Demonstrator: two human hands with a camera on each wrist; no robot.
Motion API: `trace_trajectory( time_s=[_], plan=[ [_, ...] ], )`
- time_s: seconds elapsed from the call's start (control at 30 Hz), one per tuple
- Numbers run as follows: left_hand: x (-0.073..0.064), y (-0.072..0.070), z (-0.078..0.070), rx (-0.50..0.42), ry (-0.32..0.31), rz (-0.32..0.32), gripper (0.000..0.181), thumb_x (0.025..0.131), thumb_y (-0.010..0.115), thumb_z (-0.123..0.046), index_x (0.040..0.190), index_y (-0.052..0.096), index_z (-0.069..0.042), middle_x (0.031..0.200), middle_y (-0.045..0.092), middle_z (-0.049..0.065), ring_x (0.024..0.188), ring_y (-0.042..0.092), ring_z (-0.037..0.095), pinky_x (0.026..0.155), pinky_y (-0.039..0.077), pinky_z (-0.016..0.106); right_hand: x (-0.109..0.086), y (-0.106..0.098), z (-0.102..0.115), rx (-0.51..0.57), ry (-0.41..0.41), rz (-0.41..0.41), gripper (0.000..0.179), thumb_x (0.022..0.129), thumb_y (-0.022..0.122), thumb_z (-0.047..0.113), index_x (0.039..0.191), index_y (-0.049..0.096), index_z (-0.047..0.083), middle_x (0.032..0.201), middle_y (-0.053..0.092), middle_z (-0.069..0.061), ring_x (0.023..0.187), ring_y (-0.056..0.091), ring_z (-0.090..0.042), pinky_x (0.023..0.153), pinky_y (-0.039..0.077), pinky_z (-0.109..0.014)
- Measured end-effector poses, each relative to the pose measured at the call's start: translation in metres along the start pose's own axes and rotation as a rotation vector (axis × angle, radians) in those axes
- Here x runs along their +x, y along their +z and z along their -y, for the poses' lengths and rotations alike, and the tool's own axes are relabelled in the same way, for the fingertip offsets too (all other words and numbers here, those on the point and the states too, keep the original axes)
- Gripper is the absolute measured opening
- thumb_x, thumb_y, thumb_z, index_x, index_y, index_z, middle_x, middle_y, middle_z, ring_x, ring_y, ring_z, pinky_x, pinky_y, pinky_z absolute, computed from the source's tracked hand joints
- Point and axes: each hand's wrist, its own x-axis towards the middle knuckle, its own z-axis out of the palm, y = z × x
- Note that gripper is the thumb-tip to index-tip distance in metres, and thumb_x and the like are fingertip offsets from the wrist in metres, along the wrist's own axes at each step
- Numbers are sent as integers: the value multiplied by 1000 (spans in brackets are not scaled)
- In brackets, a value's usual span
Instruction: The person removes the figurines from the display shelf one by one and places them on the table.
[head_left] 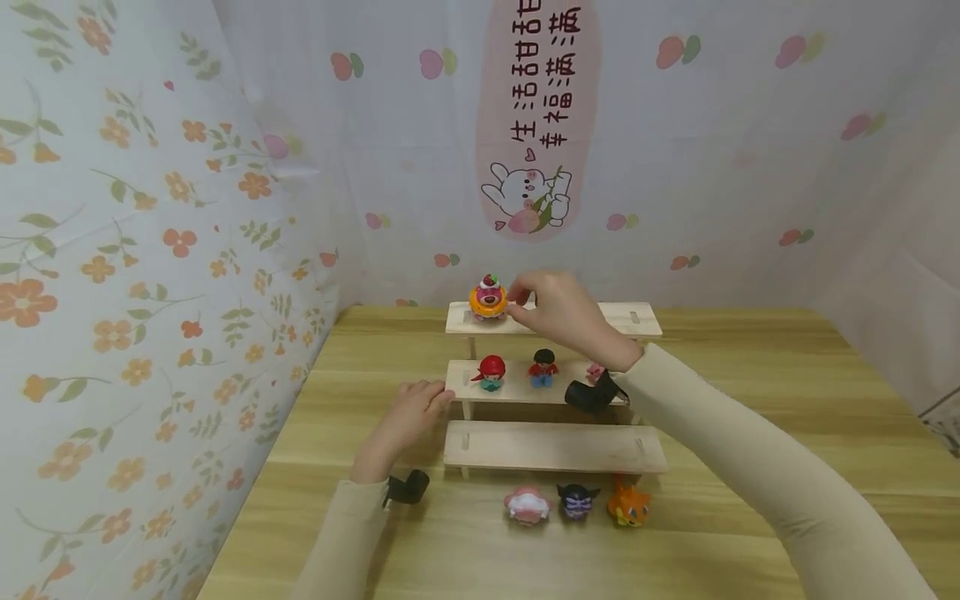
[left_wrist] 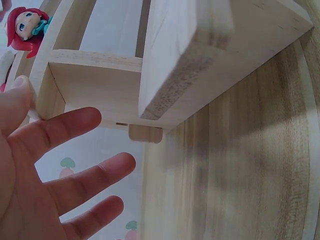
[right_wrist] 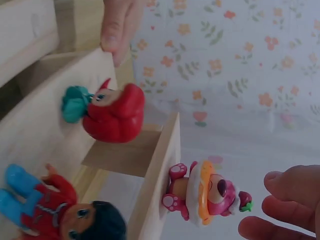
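Observation:
In the head view, a three-tier wooden display stand [head_left: 555,444] stands on the table. My right hand [head_left: 558,312] is beside a pink bear figurine [head_left: 489,300] with an orange ring, upright on the top tier's left end. The right wrist view shows a gap between the bear figurine [right_wrist: 202,192] and the loosely bent fingers [right_wrist: 280,205]. My left hand [head_left: 408,417] touches the left end of the middle tier. In the left wrist view its thumb rests on the board's end, the other fingers [left_wrist: 95,180] straight and spread.
On the middle tier stand a red-haired figurine [head_left: 491,372], a black-haired boy figurine [head_left: 543,368] and a pink figurine [head_left: 594,372], partly hidden by the right wrist camera [head_left: 592,396]. Before the stand lie a pink-and-white figurine [head_left: 528,506], a purple-black one [head_left: 577,502] and an orange one [head_left: 629,506].

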Motion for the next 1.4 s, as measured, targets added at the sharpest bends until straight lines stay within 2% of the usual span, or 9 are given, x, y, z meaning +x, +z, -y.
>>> trace_trajectory(
  time_s=[0.23,0.4,0.57,0.73,0.93,1.2,1.4],
  plan=[
    [-2,6,2,-5,-20,18,38,102,42,-36,121,59,-8,124,59,17,120,43,40,101,37,54,23,10,-2,7,62,26,29,91,64,20,118,66,9,113,67,-8,89,61,-23,76,51,-36],
    [-5,8,0,-17,10,-3,49,102,36,-44,121,59,-6,123,59,19,117,45,40,98,38,55,34,19,-4,49,97,76,37,92,62,17,129,60,9,127,62,-8,99,61,-23,82,52,-36],
    [-5,10,-1,-30,2,4,44,102,38,-39,121,59,-6,123,59,18,117,45,40,99,38,55,35,27,-7,70,108,102,34,93,61,12,126,60,4,119,65,-11,97,64,-24,84,53,-35],
    [-5,11,1,-58,-23,19,40,102,41,-34,125,57,-5,124,59,17,119,44,39,101,37,54,34,33,-7,89,98,74,25,93,61,11,117,64,4,111,68,-11,94,64,-22,83,54,-34],
    [-5,10,4,-62,-25,7,43,102,41,-35,129,55,-4,125,59,17,120,44,39,101,38,54,33,33,-1,68,72,30,18,93,61,9,110,65,3,106,69,-11,87,63,-21,77,54,-33],
    [-4,6,4,-71,-17,6,41,102,41,-35,126,57,-5,122,60,16,119,43,38,100,38,53,26,29,10,97,50,6,17,93,62,11,107,66,4,101,70,-10,83,62,-21,75,53,-33],
    [-3,2,5,-76,-4,2,37,102,41,-34,121,59,-6,120,61,15,118,44,37,99,39,52,14,22,26,121,-6,-2,16,91,65,12,104,66,4,97,69,-9,83,63,-19,74,54,-31]
  ],
)
